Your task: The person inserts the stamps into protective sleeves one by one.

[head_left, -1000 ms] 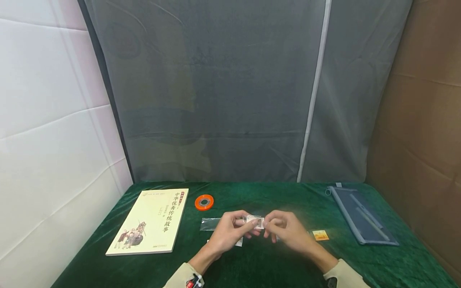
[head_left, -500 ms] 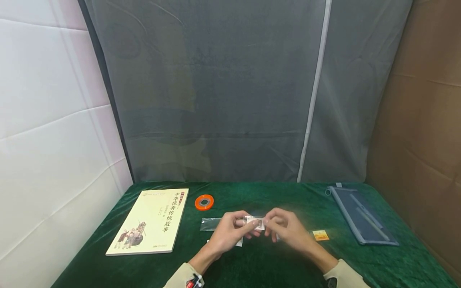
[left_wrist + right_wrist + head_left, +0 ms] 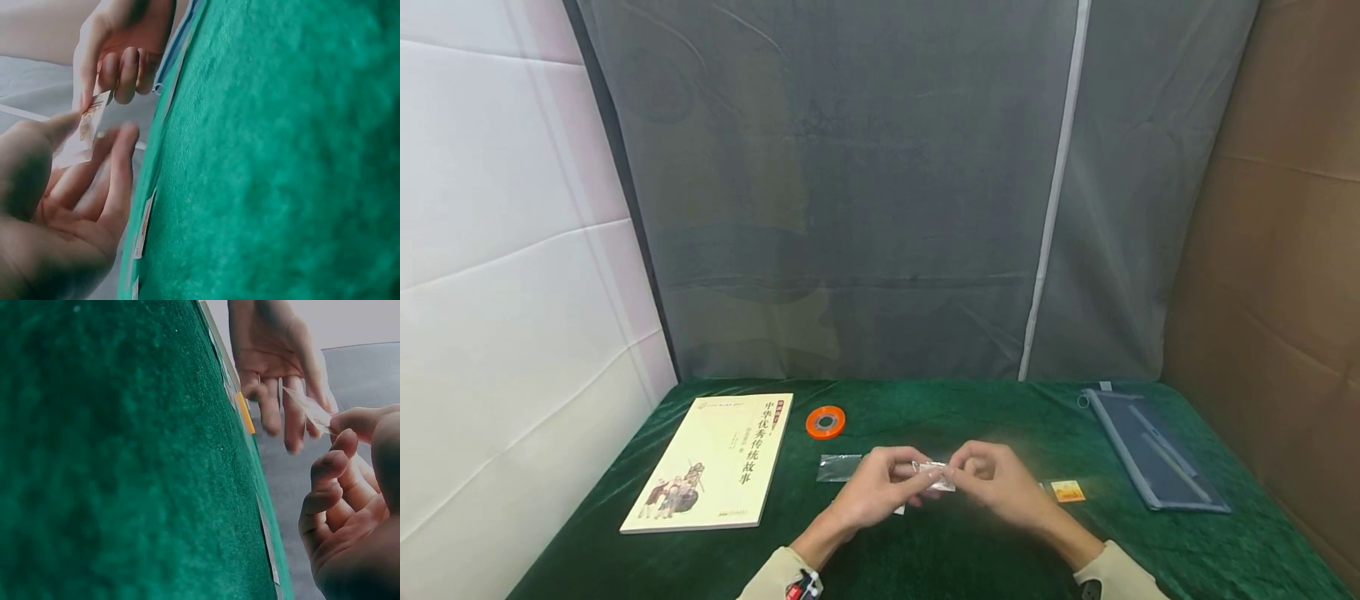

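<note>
Tilting a small card [image 3: 936,478] at the lower centre of the head view, you have brought it slightly lower over the past second, and its printed side has given way to white glare. Your left hand [image 3: 874,490] has dipped with it, hiding most of the white slip [image 3: 899,510] on the worktop [image 3: 940,558] beneath. That likely means the card is in mid-handling, being shifted between your fingers and not set down.

Your left grip is narrow, thumb laid on one end of the card with fingers behind; your right hand [image 3: 1000,487] pinches the other end between thumb and forefinger. Thin and pale, the card catches the light with a crinkled shine, apparently from a clear wrapper. The left wrist view shows brownish print on it, left of centre in the frame; at the right of the right wrist view it narrows to a pale wedge. What the print depicts is too small to tell. An orange card [image 3: 1067,491] lies to the lower right, a clear sleeve [image 3: 839,468] just beside your left hand.
</note>
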### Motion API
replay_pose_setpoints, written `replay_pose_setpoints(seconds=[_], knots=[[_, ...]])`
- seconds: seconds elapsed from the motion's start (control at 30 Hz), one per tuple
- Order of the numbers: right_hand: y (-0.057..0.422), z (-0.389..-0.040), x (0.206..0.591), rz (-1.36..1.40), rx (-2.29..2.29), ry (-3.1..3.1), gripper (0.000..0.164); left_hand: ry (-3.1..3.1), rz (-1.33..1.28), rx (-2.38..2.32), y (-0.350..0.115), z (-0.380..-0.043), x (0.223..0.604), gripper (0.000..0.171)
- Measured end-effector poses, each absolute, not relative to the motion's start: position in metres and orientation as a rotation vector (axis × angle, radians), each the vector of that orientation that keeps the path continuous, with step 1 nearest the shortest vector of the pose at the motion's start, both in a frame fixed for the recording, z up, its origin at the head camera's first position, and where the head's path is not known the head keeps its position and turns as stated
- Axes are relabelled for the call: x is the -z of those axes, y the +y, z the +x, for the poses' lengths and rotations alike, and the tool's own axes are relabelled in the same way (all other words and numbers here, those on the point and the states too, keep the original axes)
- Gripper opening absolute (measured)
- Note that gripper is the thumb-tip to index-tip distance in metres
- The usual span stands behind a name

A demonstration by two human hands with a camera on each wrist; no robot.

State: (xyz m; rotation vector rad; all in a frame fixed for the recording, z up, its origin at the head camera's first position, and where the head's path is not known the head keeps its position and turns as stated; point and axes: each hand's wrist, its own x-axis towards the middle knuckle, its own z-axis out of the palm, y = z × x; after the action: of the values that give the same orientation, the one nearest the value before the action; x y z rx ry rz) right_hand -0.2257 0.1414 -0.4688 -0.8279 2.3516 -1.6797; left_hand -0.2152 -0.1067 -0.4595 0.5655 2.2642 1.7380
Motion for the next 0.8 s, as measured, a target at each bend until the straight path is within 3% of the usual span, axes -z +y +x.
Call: replay_pose_setpoints(seconds=[0.4,0.8], knots=[[0.1441,-0.2292,0.4686,-0.766,1.492,2.538,0.020,2.511,0.561,-1.571,-0.1079,-0.2152,0.4591,0.004],[0.1463,-0.2314,0.4741,-0.846,1.326,2.648,0.008,2.529,0.676,-1.505,-0.1079,-0.2143,0.4610,0.013]])
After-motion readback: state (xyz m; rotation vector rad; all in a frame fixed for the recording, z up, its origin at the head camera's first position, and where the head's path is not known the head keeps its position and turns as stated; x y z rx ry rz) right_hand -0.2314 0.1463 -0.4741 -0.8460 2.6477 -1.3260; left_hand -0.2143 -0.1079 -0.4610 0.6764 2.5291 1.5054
